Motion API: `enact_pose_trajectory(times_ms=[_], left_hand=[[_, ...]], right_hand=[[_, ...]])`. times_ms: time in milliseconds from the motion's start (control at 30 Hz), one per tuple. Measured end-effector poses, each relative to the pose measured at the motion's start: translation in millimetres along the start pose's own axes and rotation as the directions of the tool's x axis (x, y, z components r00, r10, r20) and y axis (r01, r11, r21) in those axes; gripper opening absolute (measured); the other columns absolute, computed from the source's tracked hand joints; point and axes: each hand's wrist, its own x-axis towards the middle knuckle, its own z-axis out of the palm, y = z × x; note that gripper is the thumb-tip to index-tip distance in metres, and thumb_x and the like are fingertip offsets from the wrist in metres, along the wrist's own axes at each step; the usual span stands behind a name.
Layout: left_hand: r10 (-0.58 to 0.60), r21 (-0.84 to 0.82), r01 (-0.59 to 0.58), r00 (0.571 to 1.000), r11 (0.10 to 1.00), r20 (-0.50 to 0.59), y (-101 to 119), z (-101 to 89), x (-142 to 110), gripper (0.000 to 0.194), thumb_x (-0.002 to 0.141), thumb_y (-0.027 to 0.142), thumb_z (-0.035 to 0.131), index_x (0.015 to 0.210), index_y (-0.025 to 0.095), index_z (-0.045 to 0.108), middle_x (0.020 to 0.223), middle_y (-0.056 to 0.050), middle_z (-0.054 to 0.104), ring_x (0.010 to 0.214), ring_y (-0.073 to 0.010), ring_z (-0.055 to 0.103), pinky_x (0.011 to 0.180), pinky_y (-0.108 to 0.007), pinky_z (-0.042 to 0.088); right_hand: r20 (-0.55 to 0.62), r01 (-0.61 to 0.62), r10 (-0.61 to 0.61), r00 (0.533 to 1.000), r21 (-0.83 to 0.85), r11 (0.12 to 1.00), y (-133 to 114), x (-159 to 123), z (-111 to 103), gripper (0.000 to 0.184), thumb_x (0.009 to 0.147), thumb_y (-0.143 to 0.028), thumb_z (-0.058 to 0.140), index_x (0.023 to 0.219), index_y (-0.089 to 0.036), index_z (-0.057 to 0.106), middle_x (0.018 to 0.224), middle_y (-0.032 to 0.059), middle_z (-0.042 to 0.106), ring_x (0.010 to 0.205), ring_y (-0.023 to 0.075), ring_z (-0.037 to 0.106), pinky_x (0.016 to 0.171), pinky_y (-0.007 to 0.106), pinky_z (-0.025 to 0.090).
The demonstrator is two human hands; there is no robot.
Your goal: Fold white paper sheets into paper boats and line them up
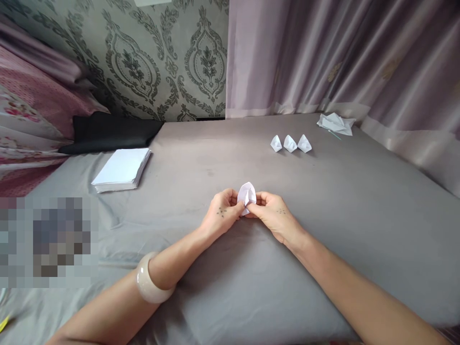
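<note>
A small folded white paper boat is pinched between both hands above the grey sheet. My left hand grips its left side, with the thumb on the front near the lower fold. On the right side my right hand closes the same way, its thumb tip pressing close to the other thumb. Most of the fingertips are hidden behind the paper. Beyond the hands, to the right, three similar paper boats stand in a row.
A stack of white paper lies at the left, by a folded black cloth. Far right are crumpled white papers with a thin greenish stick. Curtains and a patterned wall border the grey sheet. A pixelated patch covers the lower left.
</note>
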Motion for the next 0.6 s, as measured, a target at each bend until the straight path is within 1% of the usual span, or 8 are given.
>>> enact_pose_trajectory(times_ms=[67, 133, 233, 300, 367, 467, 533, 600], left_hand=[[0.048, 0.121, -0.044, 0.998, 0.992, -0.029, 0, 1.1, -3, 0.011, 0.080, 0.027, 0.057, 0.084, 0.017, 0.058, 0.073, -0.001, 0.066, 0.064, -0.0125, 0.060, 0.055, -0.022, 0.045], [0.081, 0.232, -0.065, 0.995, 0.970, -0.058, 3, 2.0, -6, 0.009, 0.081, 0.026, 0.054, 0.082, 0.017, 0.057, 0.072, 0.000, 0.065, 0.064, -0.0122, 0.059, 0.055, -0.022, 0.043], [0.067, 0.313, -0.041, 0.995, 0.949, -0.074, 10, 1.3, -8, 0.010, 0.081, 0.026, 0.053, 0.080, 0.018, 0.058, 0.071, 0.000, 0.065, 0.063, -0.0125, 0.058, 0.054, -0.022, 0.040], [0.056, 0.290, -0.037, 0.997, 0.956, -0.058, 13, -0.9, -7, 0.014, 0.082, 0.029, 0.053, 0.084, 0.018, 0.061, 0.072, 0.000, 0.066, 0.064, -0.0132, 0.059, 0.056, -0.022, 0.041], [0.087, 0.244, -0.076, 0.996, 0.967, -0.036, 14, -3.7, -5, 0.019, 0.084, 0.031, 0.051, 0.090, 0.018, 0.063, 0.075, -0.001, 0.067, 0.067, -0.0136, 0.060, 0.059, -0.022, 0.043], [0.142, 0.210, -0.137, 0.990, 0.968, -0.011, 9, -6.9, -1, 0.025, 0.087, 0.035, 0.049, 0.088, 0.016, 0.066, 0.076, -0.001, 0.067, 0.067, -0.0132, 0.058, 0.059, -0.022, 0.042], [0.144, 0.199, -0.142, 0.990, 0.970, 0.004, 5, -7.4, 1, 0.029, 0.088, 0.038, 0.048, 0.085, 0.015, 0.067, 0.073, -0.001, 0.065, 0.065, -0.0129, 0.056, 0.057, -0.022, 0.041], [0.141, 0.191, -0.141, 0.990, 0.972, 0.011, 3, -7.0, 1, 0.033, 0.088, 0.040, 0.047, 0.084, 0.014, 0.067, 0.070, -0.001, 0.063, 0.062, -0.0125, 0.054, 0.055, -0.021, 0.040]], right_hand=[[-0.013, -0.007, 0.007, 1.000, -0.001, 1.000, 2, 1, 3, 0.018, 0.071, -0.011, 0.063, 0.088, -0.015, 0.066, 0.087, 0.0048, 0.072, 0.083, 0.0156, 0.068, 0.073, 0.026, 0.057], [-0.017, -0.010, 0.010, 1.000, 0.001, 1.000, 2, 2, 4, 0.018, 0.071, -0.010, 0.062, 0.088, -0.015, 0.065, 0.086, 0.0045, 0.071, 0.083, 0.0160, 0.068, 0.073, 0.026, 0.057], [0.009, -0.007, 0.007, 1.000, 0.001, 1.000, 1, 2, 3, 0.017, 0.071, -0.010, 0.061, 0.086, -0.015, 0.065, 0.086, 0.0039, 0.071, 0.082, 0.0161, 0.068, 0.073, 0.027, 0.057], [0.032, -0.016, 0.017, 0.999, -0.015, 1.000, -2, 2, 1, 0.017, 0.071, -0.009, 0.060, 0.085, -0.016, 0.066, 0.085, 0.0034, 0.071, 0.081, 0.0158, 0.069, 0.072, 0.026, 0.057], [0.044, -0.035, 0.037, 0.998, -0.047, 0.998, -4, 0, 0, 0.016, 0.070, -0.008, 0.059, 0.083, -0.015, 0.065, 0.083, 0.0033, 0.071, 0.080, 0.0154, 0.069, 0.071, 0.025, 0.057], [0.065, -0.034, 0.043, 0.997, -0.136, 0.990, -7, -2, -3, 0.015, 0.072, -0.009, 0.060, 0.084, -0.015, 0.065, 0.084, 0.0045, 0.072, 0.079, 0.0162, 0.069, 0.069, 0.024, 0.057], [0.047, 0.027, -0.017, 0.999, -0.215, 0.976, -6, -2, -5, 0.013, 0.075, -0.016, 0.061, 0.086, -0.016, 0.067, 0.086, 0.0054, 0.073, 0.081, 0.0178, 0.070, 0.070, 0.026, 0.057], [0.009, 0.114, -0.117, 0.993, -0.291, 0.950, -3, -1, -7, 0.014, 0.079, -0.026, 0.059, 0.086, -0.018, 0.069, 0.087, 0.0058, 0.074, 0.083, 0.0193, 0.070, 0.071, 0.028, 0.056]])
